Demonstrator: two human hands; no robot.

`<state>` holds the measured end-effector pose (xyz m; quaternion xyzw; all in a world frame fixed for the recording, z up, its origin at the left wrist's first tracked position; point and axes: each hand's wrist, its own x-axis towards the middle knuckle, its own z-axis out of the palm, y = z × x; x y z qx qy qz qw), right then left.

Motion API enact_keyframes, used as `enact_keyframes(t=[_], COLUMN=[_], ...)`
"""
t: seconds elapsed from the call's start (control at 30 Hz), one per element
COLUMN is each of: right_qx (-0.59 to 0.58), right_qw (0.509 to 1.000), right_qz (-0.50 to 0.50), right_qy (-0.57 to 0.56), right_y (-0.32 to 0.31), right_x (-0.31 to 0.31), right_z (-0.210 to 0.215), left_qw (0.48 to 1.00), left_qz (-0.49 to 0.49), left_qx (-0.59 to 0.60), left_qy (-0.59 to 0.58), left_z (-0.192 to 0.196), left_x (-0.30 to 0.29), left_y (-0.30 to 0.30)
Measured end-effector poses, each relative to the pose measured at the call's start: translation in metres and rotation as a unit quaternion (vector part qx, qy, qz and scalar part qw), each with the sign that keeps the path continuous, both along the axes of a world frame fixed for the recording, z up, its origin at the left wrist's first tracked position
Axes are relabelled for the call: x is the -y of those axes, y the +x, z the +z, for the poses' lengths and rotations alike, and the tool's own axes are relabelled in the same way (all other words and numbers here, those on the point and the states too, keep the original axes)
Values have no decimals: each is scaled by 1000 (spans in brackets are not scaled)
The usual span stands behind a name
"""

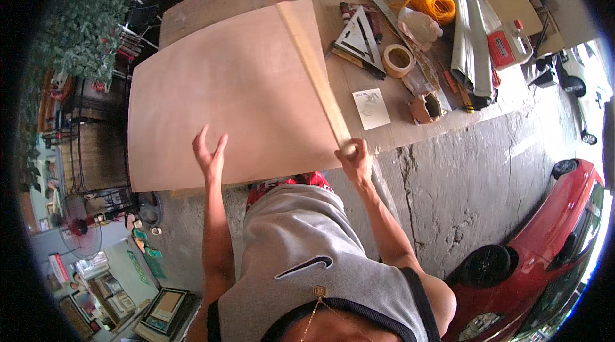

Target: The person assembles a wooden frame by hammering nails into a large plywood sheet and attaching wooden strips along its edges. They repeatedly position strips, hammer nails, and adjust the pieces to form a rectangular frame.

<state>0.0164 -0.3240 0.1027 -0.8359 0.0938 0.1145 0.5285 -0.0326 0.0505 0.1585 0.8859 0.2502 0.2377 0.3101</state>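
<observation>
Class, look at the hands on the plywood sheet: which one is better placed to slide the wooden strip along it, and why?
Probably the right hand: it already grips the near end of the wooden strip. The left hand rests open on the plywood sheet, away from the strip.

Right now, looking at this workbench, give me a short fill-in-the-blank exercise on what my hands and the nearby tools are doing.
1. The right hand grips the near end of a long wooden ____ lying along the plywood sheet.
2. The left hand rests ____ on the sheet.
3. The roll of tape sits beside a metal ____ square.

Missing words: strip; open; triangular
</observation>
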Motion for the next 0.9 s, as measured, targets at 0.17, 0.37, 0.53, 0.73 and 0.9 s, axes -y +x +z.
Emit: enact_keyframes(t=[0.17, 0.37, 0.53, 0.73, 0.9], right_qx=[-21, -25, -22, 3, 7], right_qw=[998, 996, 979, 975, 970], right_qz=[-55, -56, -66, -120, -147], right_qy=[-15, -58, -189, -185, -191], right_y=[36, 41, 39, 30, 33], right_x=[-16, -30, -52, -69, -68], right_z=[-31, -36, -19, -15, -31], left_qw=[955, 820, 769, 751, 836], left_qz=[283, 437, 459, 333, 34], left_qx=[-50, -2, 7, 141, 229], left_qy=[-68, -370, -444, -553, -497], left_z=[-94, -120, -118, -134, -164], left_x=[-92, -159, -235, -330, -381], left_y=[-139, -234, -240, -217, -207])
